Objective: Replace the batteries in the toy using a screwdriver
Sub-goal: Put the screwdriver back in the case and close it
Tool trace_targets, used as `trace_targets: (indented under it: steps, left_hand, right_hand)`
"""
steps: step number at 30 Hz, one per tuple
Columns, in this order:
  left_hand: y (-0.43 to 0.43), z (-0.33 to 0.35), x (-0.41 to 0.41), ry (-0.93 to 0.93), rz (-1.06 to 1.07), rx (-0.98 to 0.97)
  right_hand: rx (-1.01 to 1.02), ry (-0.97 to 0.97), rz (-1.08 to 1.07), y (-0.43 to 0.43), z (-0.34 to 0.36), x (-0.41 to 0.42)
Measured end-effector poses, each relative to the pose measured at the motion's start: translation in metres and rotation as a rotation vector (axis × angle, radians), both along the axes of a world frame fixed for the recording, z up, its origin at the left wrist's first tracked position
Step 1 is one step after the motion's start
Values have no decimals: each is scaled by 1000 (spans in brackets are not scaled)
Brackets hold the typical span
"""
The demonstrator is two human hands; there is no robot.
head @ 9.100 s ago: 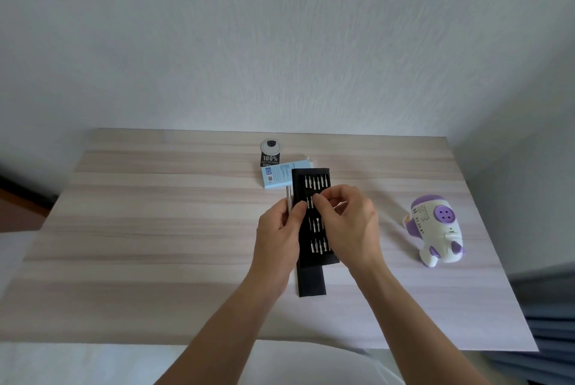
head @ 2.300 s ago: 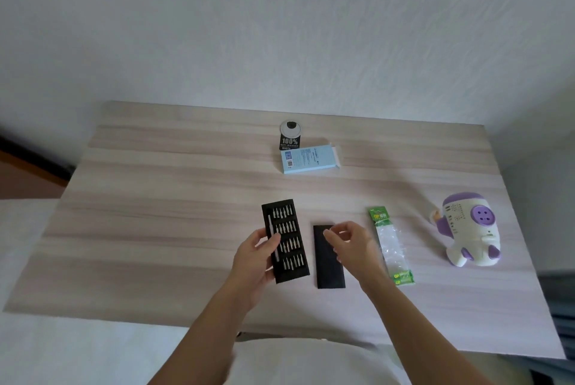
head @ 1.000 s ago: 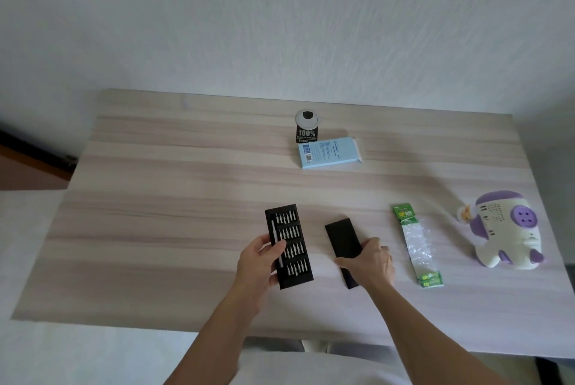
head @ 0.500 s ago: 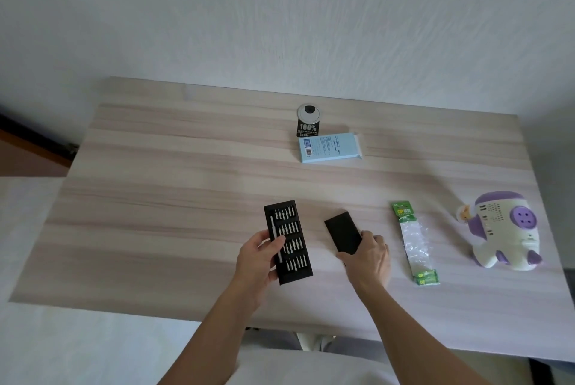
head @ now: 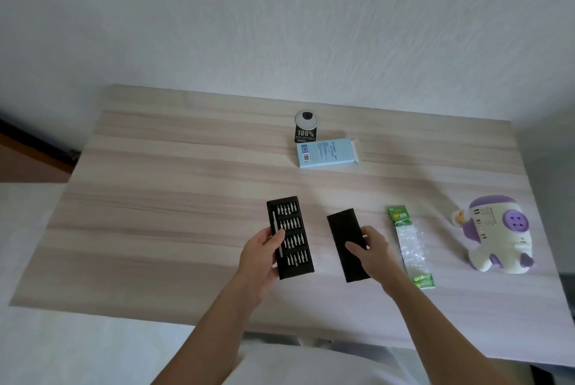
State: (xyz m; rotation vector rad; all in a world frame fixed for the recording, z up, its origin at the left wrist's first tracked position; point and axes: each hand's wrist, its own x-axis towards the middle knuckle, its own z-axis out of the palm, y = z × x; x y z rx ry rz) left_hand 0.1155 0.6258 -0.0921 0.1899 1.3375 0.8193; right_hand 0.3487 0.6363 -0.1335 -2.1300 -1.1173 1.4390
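Observation:
A black tray of screwdriver bits (head: 292,238) lies on the wooden table (head: 174,198), with a thin silver screwdriver handle (head: 278,236) in its left slot. My left hand (head: 260,257) grips the tray's left edge, thumb on the handle. The black sleeve (head: 343,230) of the set lies just to the right; my right hand (head: 371,254) rests on its lower half, fingers spread. A clear battery pack with green labels (head: 410,246) lies further right. The white and purple toy (head: 494,238) stands near the table's right edge.
A light blue box (head: 328,153) and a small black "100%" card (head: 305,134) by a round grey grommet (head: 306,119) sit at the back middle. A white wall rises behind the table. The table's front edge runs close to my body.
My right hand has slid a little up on the black sleeve and its fingers have spread. My left hand stays on the bit tray. The view has shifted slightly.

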Motion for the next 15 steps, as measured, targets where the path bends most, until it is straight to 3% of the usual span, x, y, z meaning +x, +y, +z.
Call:
trace_targets:
  steps: [4, 7, 15]
  left_hand:
    - [9, 23, 19, -52, 4, 54]
    - [16, 46, 39, -110, 7, 124]
    - [17, 105, 86, -210, -48, 339]
  right_hand:
    - [200, 400, -290, -10, 71, -5]
    - [315, 519, -280, -20, 112, -11]
    - [500, 355, -208, -42, 148, -11]
